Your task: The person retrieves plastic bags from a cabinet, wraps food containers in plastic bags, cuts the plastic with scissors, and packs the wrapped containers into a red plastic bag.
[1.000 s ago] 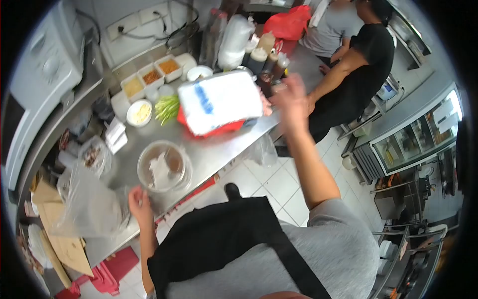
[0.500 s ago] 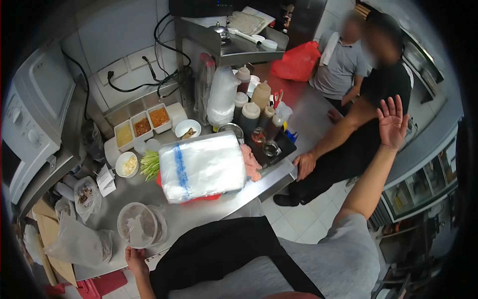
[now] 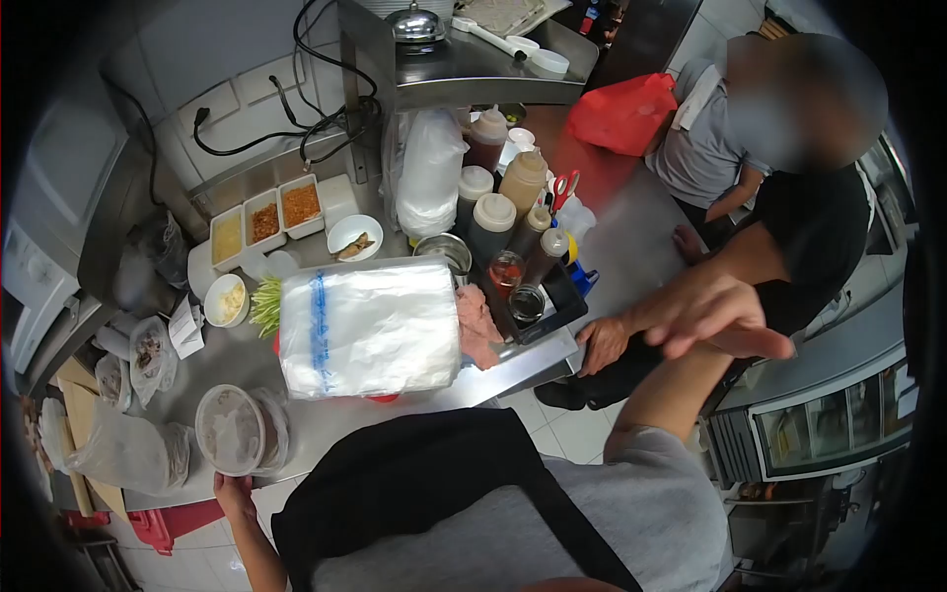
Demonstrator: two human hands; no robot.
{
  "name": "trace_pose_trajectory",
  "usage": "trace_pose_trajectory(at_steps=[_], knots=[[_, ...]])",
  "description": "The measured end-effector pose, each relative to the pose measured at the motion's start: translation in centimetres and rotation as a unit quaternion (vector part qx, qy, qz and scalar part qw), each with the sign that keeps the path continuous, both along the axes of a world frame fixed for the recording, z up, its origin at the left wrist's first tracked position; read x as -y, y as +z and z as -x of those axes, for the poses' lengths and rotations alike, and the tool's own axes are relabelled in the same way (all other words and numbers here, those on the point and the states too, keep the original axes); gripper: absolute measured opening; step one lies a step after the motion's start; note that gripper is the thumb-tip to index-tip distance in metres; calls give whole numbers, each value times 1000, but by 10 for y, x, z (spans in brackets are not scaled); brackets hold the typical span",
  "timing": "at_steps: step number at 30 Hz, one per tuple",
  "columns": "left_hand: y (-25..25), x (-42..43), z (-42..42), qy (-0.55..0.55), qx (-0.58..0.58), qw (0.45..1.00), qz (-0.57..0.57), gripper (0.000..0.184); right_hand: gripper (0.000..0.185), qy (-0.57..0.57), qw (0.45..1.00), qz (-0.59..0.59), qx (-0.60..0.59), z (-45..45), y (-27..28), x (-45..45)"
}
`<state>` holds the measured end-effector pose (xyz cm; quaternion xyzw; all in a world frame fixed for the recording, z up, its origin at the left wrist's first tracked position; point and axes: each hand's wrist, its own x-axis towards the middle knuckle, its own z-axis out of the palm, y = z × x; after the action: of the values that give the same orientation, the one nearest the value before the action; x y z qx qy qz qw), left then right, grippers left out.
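Two hands show well apart: the left hand (image 3: 235,496) is at the underside of the round tub (image 3: 202,424), its grip impossible to tell; the right hand (image 3: 725,318) is raised, empty, unclenched; the tub sits near the edge of the bench (image 3: 321,424), left of the plastic bags (image 3: 380,331)

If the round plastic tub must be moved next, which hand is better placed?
The left hand, probably: it is at the near edge of the tub, while the right hand is raised well away.
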<state>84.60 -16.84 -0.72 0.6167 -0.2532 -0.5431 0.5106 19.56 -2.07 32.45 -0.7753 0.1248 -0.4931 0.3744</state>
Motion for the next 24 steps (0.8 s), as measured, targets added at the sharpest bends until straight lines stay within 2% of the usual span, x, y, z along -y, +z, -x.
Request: trace_pose_trajectory(at_steps=[1, 2, 3, 4, 5, 6, 7, 8, 9, 11, 12, 13, 14, 16, 18, 19, 20, 23, 24], knots=[[-8, -2, -4, -4, -7, 1000, 0, 16, 82, 13, 998, -35, -55, 9, 2, 11], [-20, -6, -12, -9, -12, 1000, 0, 15, 80, -28, 992, -90, -85, 32, -1, 21], [-27, -6, -19, -15, -15, 1000, 1, 15, 78, -133, 980, -148, -24, 43, -11, 34], [-26, -7, -14, 9, -19, 1000, -8, 15, 71, -289, 922, -257, 0, 82, -23, 53], [-15, -5, -3, 14, -18, 1000, -7, 15, 61, -397, 875, -278, 18, 95, -17, 80], [-1, -2, 10, 21, -17, 1000, -8, 15, 56, -640, 750, -65, -155, 170, -42, 114], [5, -8, 14, 29, -16, 999, -15, 15, 58, -734, 597, 154, -283, 198, -42, 132], [-17, -4, -6, -10, -8, 1000, -4, 16, 61, -737, 634, 167, -167, 166, -8, 136], [-7, -8, 3, -2, -8, 1000, 6, 16, 65, -695, 702, 139, -66, 99, 31, 126], [1, -13, 16, 51, -2, 999, 7, 15, 78, -481, 856, 184, -41, 59, 70, 93], [-6, -13, 12, 45, 1, 999, 14, 12, 79, -364, 914, 160, -77, 32, 81, 67], [-9, -13, 10, 49, 2, 999, 21, 10, 80, -243, 954, 137, -114, 5, 86, 40], [-12, -13, 9, 53, 2, 998, 28, 9, 80, -110, 968, 166, -151, -7, 81, 34], [-15, -14, 13, 57, -10, 998, 38, 7, 77, 106, 974, 107, -167, -6, 64, 43], [-9, -15, 16, 57, -25, 997, 47, 6, 70, -46, 994, -57, -84, 40, 15, 70], [-9, -14, 15, 53, -29, 997, 47, 6, 69, -196, 978, -67, -28, 52, 2, 76], [-9, -15, 13, 46, -31, 998, 43, 6, 68, -336, 937, -91, 29, 55, -7, 83], [-7, -12, 18, 34, -42, 998, 40, 9, 73, -495, 851, 74, 158, 46, -7, 108], [-8, -14, 15, 33, -45, 998, 36, 10, 83, -457, 870, 110, 149, 7, 8, 93]])
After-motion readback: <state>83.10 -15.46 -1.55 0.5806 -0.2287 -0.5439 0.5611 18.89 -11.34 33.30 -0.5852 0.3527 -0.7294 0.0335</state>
